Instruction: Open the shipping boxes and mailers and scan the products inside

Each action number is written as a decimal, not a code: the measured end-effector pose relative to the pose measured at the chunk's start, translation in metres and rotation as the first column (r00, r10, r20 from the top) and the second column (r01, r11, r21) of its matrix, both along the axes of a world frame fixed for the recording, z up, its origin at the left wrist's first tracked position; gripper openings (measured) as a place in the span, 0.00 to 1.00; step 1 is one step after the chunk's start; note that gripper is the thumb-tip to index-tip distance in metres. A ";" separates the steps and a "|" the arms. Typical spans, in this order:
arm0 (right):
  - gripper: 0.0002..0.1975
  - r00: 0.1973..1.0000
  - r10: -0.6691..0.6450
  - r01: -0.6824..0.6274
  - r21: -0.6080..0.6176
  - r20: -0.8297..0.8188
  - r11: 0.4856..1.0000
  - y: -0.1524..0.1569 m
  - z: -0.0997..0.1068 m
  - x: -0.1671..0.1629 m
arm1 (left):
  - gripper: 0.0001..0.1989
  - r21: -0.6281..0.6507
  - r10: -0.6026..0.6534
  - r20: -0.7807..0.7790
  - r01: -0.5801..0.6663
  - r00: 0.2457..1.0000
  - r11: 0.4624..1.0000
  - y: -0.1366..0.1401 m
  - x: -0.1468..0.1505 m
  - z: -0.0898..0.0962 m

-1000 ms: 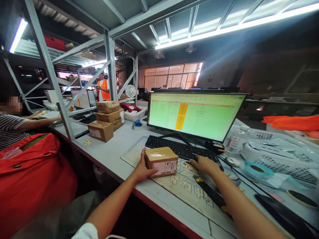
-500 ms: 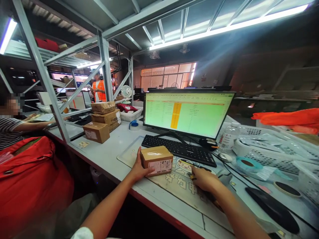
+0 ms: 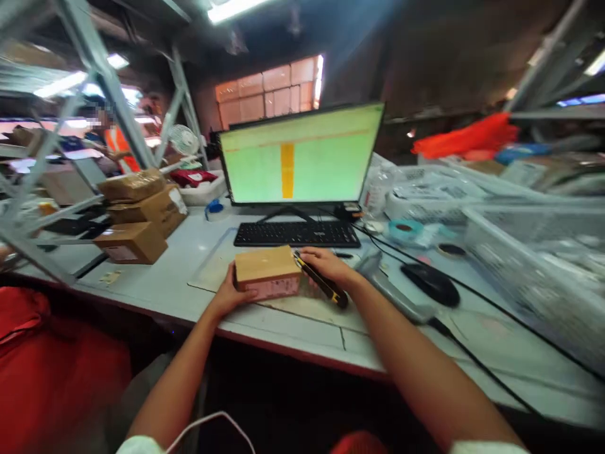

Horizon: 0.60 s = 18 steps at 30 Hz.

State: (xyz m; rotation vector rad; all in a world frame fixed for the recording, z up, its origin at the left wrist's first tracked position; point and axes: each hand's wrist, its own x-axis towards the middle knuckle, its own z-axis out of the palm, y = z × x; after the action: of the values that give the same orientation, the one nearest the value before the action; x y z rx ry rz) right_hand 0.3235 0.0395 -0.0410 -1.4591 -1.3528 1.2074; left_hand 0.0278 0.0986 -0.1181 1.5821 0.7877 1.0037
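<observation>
A small brown cardboard box [image 3: 265, 263] with a printed label on its front side sits on the desk mat in front of the keyboard. My left hand [image 3: 229, 296] grips its left end, thumb across the front. In my right hand [image 3: 332, 267] is a black and yellow utility knife [image 3: 325, 284], fingers closed around it. The knife's tip end meets the box's upper right corner; blur hides whether the blade touches the cardboard. Just right of my right wrist lies a grey handheld scanner [image 3: 397, 296] with a cable.
Behind the box stand a black keyboard [image 3: 297, 234] and a monitor [image 3: 302, 157]. Several cardboard boxes [image 3: 135, 243] are stacked at the left. On the right are a black mouse-shaped pad [image 3: 430, 284], tape rolls [image 3: 405, 231] and a plastic crate [image 3: 515, 252]. A person in an orange vest [image 3: 118, 146] stands far left.
My right hand has come left to the box's right end, bringing the utility knife against its corner. My left hand still holds the box. The head view has turned right and downward.
</observation>
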 end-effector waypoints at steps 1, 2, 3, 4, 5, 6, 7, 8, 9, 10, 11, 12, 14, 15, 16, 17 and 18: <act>0.14 1.000 -0.008 0.008 -0.006 -0.020 1.000 -0.002 -0.001 0.001 | 0.59 -0.010 -0.007 -0.013 0.007 1.000 1.000 0.001 -0.001 0.001; 0.15 0.999 -0.018 0.017 -0.007 -0.040 1.000 -0.004 -0.002 0.002 | 0.58 -0.017 -0.017 -0.026 0.016 1.000 1.000 0.003 -0.002 0.003; 0.14 0.998 -0.028 0.028 -0.005 -0.053 1.000 -0.004 -0.002 0.003 | 0.58 -0.019 -0.024 -0.040 0.023 0.999 1.000 0.004 -0.002 0.004; 0.13 0.998 -0.037 0.037 0.000 -0.058 0.999 -0.005 -0.001 0.003 | 0.57 -0.013 -0.027 -0.053 0.027 0.998 1.000 0.005 -0.003 0.006; 0.12 0.997 -0.043 0.044 0.007 -0.057 0.999 -0.006 0.000 0.003 | 0.57 -0.003 -0.028 -0.062 0.028 0.998 1.000 0.005 -0.003 0.007; 0.11 0.998 -0.043 0.043 0.015 -0.052 0.999 -0.007 0.002 0.003 | 0.57 0.006 -0.025 -0.067 0.025 0.997 1.000 0.004 -0.003 0.008; 0.11 0.998 -0.039 0.040 0.021 -0.045 0.999 -0.008 0.004 0.003 | 0.57 0.011 -0.021 -0.069 0.022 0.997 1.000 0.003 -0.003 0.009; 0.11 0.999 -0.034 0.035 0.027 -0.036 0.999 -0.009 0.006 0.002 | 0.57 0.014 -0.020 -0.070 0.021 0.997 1.000 0.001 -0.003 0.010; 0.12 0.999 -0.027 0.028 0.032 -0.025 0.999 -0.011 0.008 0.002 | 0.57 0.016 -0.020 -0.072 0.021 0.997 1.000 -0.001 -0.002 0.011; 0.12 1.000 -0.016 0.017 0.038 -0.010 0.999 -0.013 0.010 0.003 | 0.57 0.022 -0.020 -0.077 0.021 0.997 1.000 -0.003 -0.002 0.012; 0.12 1.000 -0.002 0.002 0.042 0.008 0.999 -0.015 0.012 0.003 | 0.56 0.033 -0.023 -0.081 0.025 0.996 0.999 -0.005 -0.001 0.013; 0.13 1.000 0.019 -0.020 0.047 0.025 0.999 -0.018 0.014 0.004 | 0.55 0.052 -0.030 -0.086 0.034 0.996 0.998 -0.006 -0.001 0.014; 0.14 0.996 0.068 -0.072 0.066 0.061 0.995 -0.022 0.018 0.006 | 0.55 0.106 -0.033 -0.095 0.043 0.995 0.993 -0.007 -0.001 0.014; 0.14 0.992 0.094 -0.100 0.078 0.080 0.992 -0.024 0.020 0.007 | 0.55 0.128 -0.025 -0.098 0.038 0.995 0.991 -0.007 -0.001 0.013; 0.15 0.988 0.117 -0.126 0.090 0.100 0.988 -0.026 0.021 0.008 | 0.56 0.146 -0.012 -0.105 0.027 0.994 0.989 -0.007 -0.002 0.011; 0.16 0.983 0.137 -0.150 0.102 0.123 0.983 -0.028 0.022 0.009 | 0.57 0.164 0.009 -0.113 0.010 0.994 0.986 -0.006 -0.002 0.009; 0.17 0.978 0.150 -0.167 0.114 0.148 0.979 -0.029 0.024 0.010 | 0.58 0.185 0.032 -0.122 -0.009 0.992 0.983 -0.006 -0.003 0.007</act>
State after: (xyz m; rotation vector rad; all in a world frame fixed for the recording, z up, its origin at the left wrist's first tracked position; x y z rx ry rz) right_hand 0.3334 0.0102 -0.0174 -1.3882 -1.6371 1.1136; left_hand 0.0252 0.0929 -0.1110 1.8132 0.8162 1.0238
